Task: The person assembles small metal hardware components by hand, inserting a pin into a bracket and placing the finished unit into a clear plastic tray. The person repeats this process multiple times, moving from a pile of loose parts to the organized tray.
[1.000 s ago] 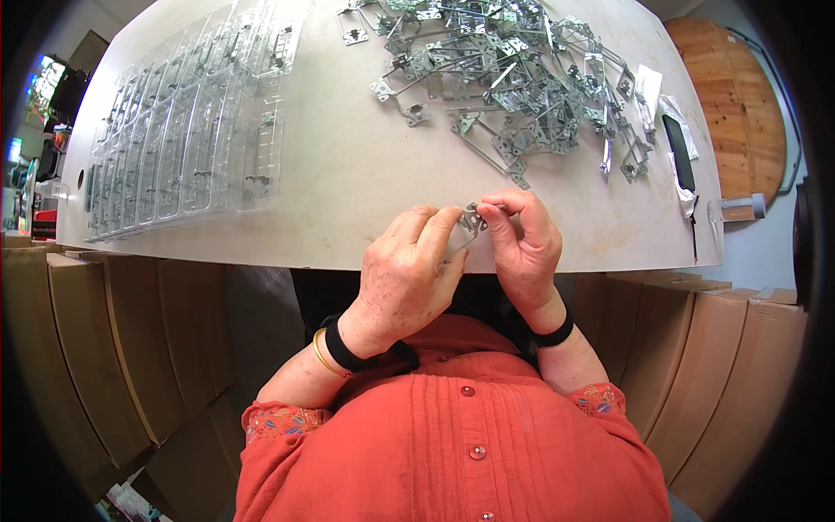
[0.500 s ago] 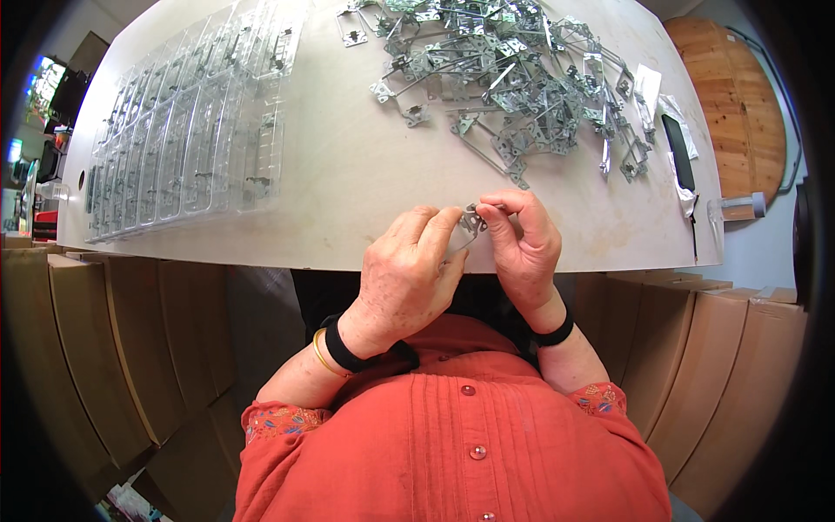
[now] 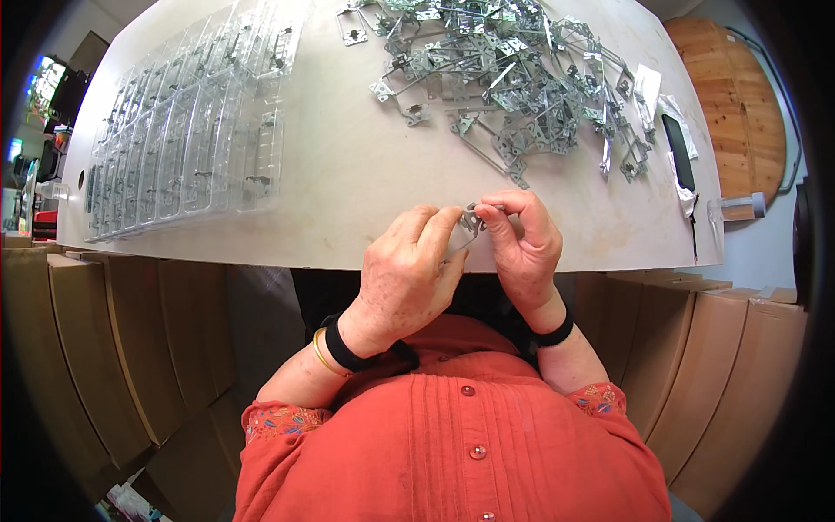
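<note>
Between my hands, just above the table's near edge, is a small silvery metal bracket (image 3: 472, 221) with a thin rod. My left hand (image 3: 409, 270) is closed on its rod side, the fingers pressed together. With thumb and forefinger my right hand (image 3: 525, 244) pinches the other end of the bracket. Much of the part is hidden by my fingers. Farther off lies a tangled heap of similar metal brackets with rods (image 3: 531, 104). At the left, clear plastic trays (image 3: 204, 143) hold more of these parts in narrow compartments.
The white table (image 3: 339, 174) has a curved-looking near edge. On its right side are a black phone-like object (image 3: 678, 152), white wrappers (image 3: 646, 87) and a clear roll or tube (image 3: 739, 207). Cardboard boxes (image 3: 722, 365) stand below on both sides. A round wooden board (image 3: 735, 104) leans at the right.
</note>
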Motion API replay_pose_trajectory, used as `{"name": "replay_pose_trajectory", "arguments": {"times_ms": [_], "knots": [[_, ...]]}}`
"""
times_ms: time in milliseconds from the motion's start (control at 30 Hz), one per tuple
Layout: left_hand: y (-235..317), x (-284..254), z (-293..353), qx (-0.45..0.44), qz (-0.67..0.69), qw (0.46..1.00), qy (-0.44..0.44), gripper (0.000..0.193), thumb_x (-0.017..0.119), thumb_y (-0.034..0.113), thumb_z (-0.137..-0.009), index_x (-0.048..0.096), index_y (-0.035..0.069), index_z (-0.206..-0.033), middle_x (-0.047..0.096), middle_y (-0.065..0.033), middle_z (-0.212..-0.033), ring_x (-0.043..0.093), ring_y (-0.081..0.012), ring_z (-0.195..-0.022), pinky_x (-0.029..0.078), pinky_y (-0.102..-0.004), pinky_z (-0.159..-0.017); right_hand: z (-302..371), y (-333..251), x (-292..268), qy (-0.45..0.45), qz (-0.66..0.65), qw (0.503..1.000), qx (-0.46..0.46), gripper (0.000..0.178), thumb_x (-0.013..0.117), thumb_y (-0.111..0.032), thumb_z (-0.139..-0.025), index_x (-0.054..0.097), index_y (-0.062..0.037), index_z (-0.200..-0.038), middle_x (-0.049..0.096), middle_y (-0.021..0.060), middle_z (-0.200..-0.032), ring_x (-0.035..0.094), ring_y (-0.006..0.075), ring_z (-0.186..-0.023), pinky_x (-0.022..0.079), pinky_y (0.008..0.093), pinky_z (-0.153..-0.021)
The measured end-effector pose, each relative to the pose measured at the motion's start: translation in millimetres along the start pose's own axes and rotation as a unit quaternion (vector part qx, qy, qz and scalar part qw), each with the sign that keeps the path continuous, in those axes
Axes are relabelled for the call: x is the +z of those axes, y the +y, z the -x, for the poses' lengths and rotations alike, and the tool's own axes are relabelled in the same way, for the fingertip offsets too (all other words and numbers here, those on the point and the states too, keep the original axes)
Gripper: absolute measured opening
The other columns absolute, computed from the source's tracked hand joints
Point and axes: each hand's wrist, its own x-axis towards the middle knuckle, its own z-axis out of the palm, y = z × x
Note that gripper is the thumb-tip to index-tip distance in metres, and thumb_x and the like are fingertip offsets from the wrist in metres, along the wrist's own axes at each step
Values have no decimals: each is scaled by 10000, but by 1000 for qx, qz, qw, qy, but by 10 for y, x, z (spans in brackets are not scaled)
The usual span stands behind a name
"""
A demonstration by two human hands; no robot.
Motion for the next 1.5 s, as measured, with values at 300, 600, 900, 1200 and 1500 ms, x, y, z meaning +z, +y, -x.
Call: {"name": "replay_pose_trajectory", "arguments": {"times_ms": [300,600,900,1200,1500], "knots": [[0,-1,-6,5,-3,1000,3,479,837,49,-769,675,26,-1219,700,-175,-1069,703,-359,-909,581,-424,-778,-16,-28,3,0,20,1000,-9,135,759,2,-965,707,-20,-1088,733,111,-1004,704,241,-864,572,333,-770],[3,0,-6,3,-2,1000,1,481,840,49,-768,674,26,-1219,701,-179,-1075,706,-359,-906,582,-422,-770,-5,-15,2,-4,22,1000,-18,141,758,0,-965,709,-17,-1096,731,113,-1006,701,239,-867,571,330,-773],[-13,13,1,5,-2,1000,5,487,841,50,-770,674,27,-1226,702,-175,-1084,705,-355,-905,581,-422,-768,-33,-44,6,-6,25,999,-28,139,748,13,-968,713,-18,-1100,734,113,-1017,706,227,-881,577,328,-763],[-6,0,-6,4,-3,1000,1,479,840,52,-773,672,28,-1221,701,-175,-1076,705,-357,-909,582,-422,-773,-8,2,-7,-9,25,999,-29,141,751,14,-965,717,-25,-1096,737,111,-1023,707,235,-881,575,330,-774],[-6,10,-2,5,-3,1000,3,479,839,48,-770,673,28,-1219,700,-176,-1074,705,-356,-911,584,-418,-775,-37,-43,13,-4,27,999,-34,142,745,18,-969,719,-20,-1103,733,117,-1013,706,238,-873,579,330,-785]]}}
